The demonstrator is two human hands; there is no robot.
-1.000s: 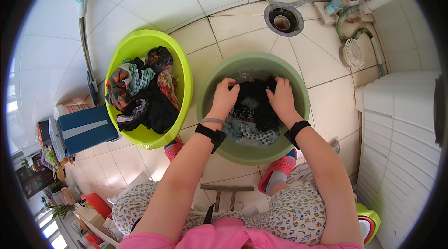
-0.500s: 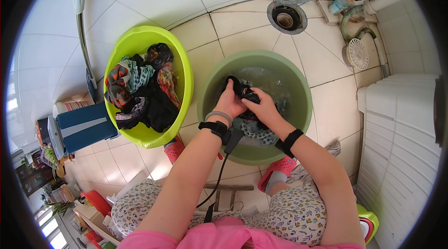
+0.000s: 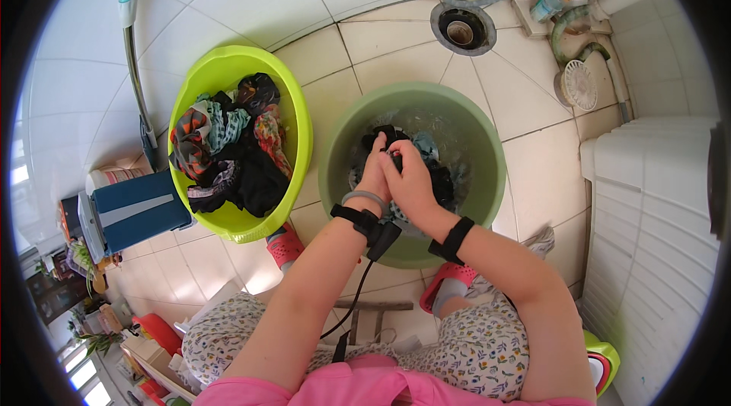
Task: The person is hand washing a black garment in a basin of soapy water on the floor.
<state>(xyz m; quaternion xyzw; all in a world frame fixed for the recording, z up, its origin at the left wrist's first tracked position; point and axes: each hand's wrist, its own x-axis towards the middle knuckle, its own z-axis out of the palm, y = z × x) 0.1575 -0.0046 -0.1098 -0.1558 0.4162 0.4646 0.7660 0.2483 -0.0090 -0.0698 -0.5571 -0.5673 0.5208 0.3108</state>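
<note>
A green basin (image 3: pixel 487 185) of water stands on the floor in front of me. Over it, my left hand (image 3: pixel 373 177) and my right hand (image 3: pixel 409 177) press together, both closed on a black garment (image 3: pixel 391 134). Part of the black cloth shows above my fingers; the rest hangs down or lies among the wet clothes, and I cannot tell where it ends. A light blue cloth (image 3: pixel 426 145) lies in the water just beyond my right hand. My palms hide the middle of the garment.
A lime-green tub (image 3: pixel 304 113) of dark and patterned clothes (image 3: pixel 240 147) stands to the left. A floor drain (image 3: pixel 462 27) with a grey hose (image 3: pixel 499 2) lies beyond the basin. A white ribbed panel (image 3: pixel 655 238) flanks the right, and a dark blue box (image 3: pixel 137 212) stands left of the tub.
My right hand has moved left and up against my left hand, bunching the black garment between them. More dark cloth now lies in the basin to the right of my hands.
</note>
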